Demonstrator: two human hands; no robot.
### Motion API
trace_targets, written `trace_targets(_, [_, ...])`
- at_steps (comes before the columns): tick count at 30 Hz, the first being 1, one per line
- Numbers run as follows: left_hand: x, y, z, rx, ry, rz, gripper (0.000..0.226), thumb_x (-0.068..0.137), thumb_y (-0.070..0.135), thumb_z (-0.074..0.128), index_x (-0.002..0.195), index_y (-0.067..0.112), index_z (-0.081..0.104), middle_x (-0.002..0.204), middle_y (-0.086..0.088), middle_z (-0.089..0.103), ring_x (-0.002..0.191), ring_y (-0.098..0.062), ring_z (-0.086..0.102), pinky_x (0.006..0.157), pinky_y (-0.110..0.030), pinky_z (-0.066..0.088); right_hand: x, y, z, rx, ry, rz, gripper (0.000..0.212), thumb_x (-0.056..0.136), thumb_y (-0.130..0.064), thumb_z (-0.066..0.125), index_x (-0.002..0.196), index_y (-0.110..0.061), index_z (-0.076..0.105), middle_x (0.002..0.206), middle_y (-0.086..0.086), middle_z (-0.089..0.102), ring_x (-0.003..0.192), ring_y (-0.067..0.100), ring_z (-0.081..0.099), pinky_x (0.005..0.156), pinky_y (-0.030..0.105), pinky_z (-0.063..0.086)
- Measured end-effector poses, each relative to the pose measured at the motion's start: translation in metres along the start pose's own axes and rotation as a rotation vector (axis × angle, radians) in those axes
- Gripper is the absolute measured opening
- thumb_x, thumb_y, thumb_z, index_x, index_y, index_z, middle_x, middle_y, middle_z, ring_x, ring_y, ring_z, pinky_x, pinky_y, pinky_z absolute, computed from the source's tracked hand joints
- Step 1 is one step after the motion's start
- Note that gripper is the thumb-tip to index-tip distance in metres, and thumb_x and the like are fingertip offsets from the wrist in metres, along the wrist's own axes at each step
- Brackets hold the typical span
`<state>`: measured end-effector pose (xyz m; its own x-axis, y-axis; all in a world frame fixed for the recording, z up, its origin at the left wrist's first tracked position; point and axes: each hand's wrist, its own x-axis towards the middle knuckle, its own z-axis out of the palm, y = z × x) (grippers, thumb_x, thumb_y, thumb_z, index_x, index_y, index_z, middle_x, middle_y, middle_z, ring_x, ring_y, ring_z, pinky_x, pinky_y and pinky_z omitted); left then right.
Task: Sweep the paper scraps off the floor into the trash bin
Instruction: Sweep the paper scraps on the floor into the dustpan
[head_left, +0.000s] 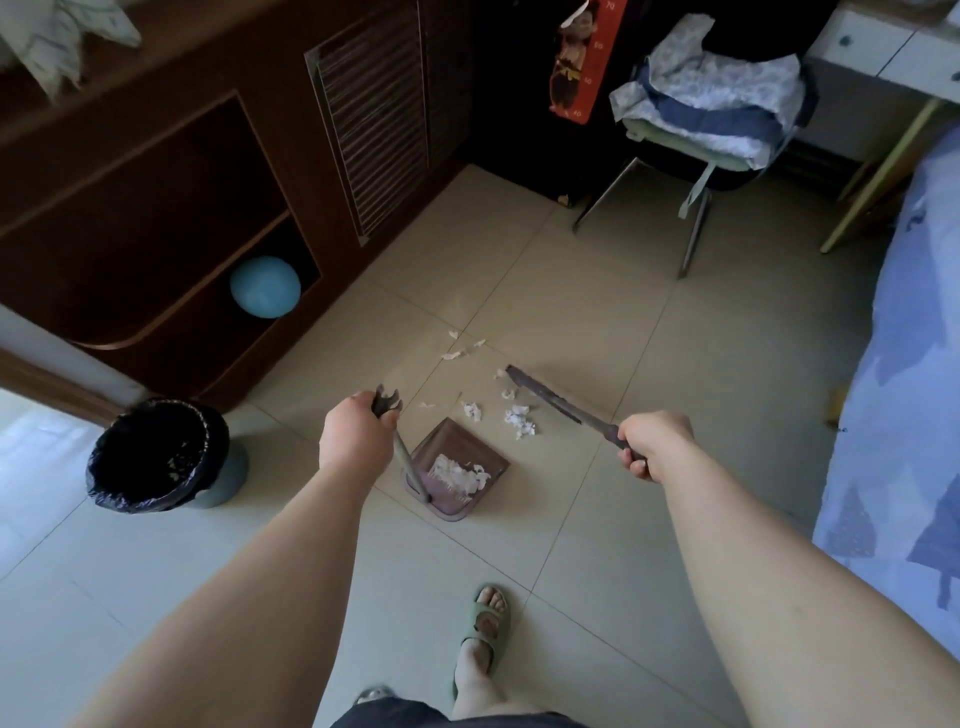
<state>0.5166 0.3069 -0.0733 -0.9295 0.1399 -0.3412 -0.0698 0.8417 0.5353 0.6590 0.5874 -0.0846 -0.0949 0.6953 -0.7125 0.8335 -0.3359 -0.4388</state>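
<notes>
My left hand (356, 434) grips the top of the long handle of a mauve dustpan (457, 467) that rests on the tiled floor and holds white paper scraps. My right hand (654, 441) grips the handle of a dark broom (550, 402), whose head lies on the floor just beyond the pan's mouth. White paper scraps (519, 418) lie between the broom and the pan, and a few smaller scraps (460, 348) lie farther away. A trash bin (156, 454) with a black liner stands to the left of the pan.
A dark wooden cabinet (218, 156) with a blue balloon (265, 293) in its niche lines the left. A chair (701, 145) piled with folded cloth stands at the back. A bed with a blue sheet (904, 374) runs along the right. My sandalled foot (485, 623) stands behind the pan.
</notes>
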Motion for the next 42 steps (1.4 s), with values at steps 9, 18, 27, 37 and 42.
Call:
trace_targets(9, [0.012, 0.023, 0.019, -0.021, -0.019, -0.048, 0.018, 0.092, 0.022, 0.057, 0.104, 0.008, 0.060, 0.091, -0.011, 0.063, 0.080, -0.030, 0.060, 0.068, -0.033, 0.049, 0.017, 0.001, 0.010, -0.244, -0.067, -0.008, 0.011, 0.076, 0.005, 0.048, 0.072, -0.006, 0.050, 0.063, 0.012, 0.048, 0.040, 0.015, 0.039, 0.040, 0.015, 0.026])
trace_targets(18, [0.021, 0.025, 0.020, -0.031, -0.019, -0.020, 0.018, 0.092, 0.021, 0.058, 0.105, 0.009, 0.061, 0.086, -0.008, 0.062, 0.071, -0.019, 0.057, 0.058, -0.028, 0.042, -0.008, -0.036, -0.020, -0.514, -0.202, -0.112, 0.008, 0.077, -0.002, 0.049, 0.080, -0.009, 0.048, 0.061, 0.013, 0.052, 0.028, 0.012, 0.037, 0.039, 0.012, 0.023])
trace_targets(27, [0.007, 0.019, 0.019, -0.009, -0.060, -0.003, 0.023, 0.093, 0.023, 0.058, 0.109, 0.007, 0.062, 0.091, -0.009, 0.062, 0.082, -0.026, 0.060, 0.070, -0.033, 0.048, -0.024, -0.051, -0.051, -0.509, -0.098, -0.221, 0.008, 0.068, -0.003, 0.056, 0.072, -0.009, 0.052, 0.054, 0.013, 0.057, 0.029, 0.013, 0.037, 0.038, 0.011, 0.027])
trace_targets(37, [-0.016, 0.003, 0.010, 0.093, -0.084, 0.089, 0.021, 0.092, 0.025, 0.058, 0.105, 0.009, 0.062, 0.092, -0.010, 0.062, 0.083, -0.028, 0.058, 0.069, -0.032, 0.047, -0.015, -0.002, -0.036, -0.353, -0.064, -0.070, 0.008, 0.071, 0.002, 0.053, 0.070, -0.006, 0.053, 0.055, 0.011, 0.052, 0.029, 0.013, 0.040, 0.037, 0.012, 0.028])
trace_targets(42, [-0.024, -0.001, 0.014, 0.100, -0.095, 0.090, 0.019, 0.093, 0.023, 0.057, 0.103, 0.007, 0.061, 0.088, -0.009, 0.060, 0.079, -0.027, 0.056, 0.065, -0.030, 0.043, -0.018, 0.028, -0.027, -0.306, -0.094, 0.026, 0.015, 0.071, 0.006, 0.048, 0.070, -0.009, 0.048, 0.059, 0.010, 0.046, 0.035, 0.013, 0.039, 0.040, 0.013, 0.027])
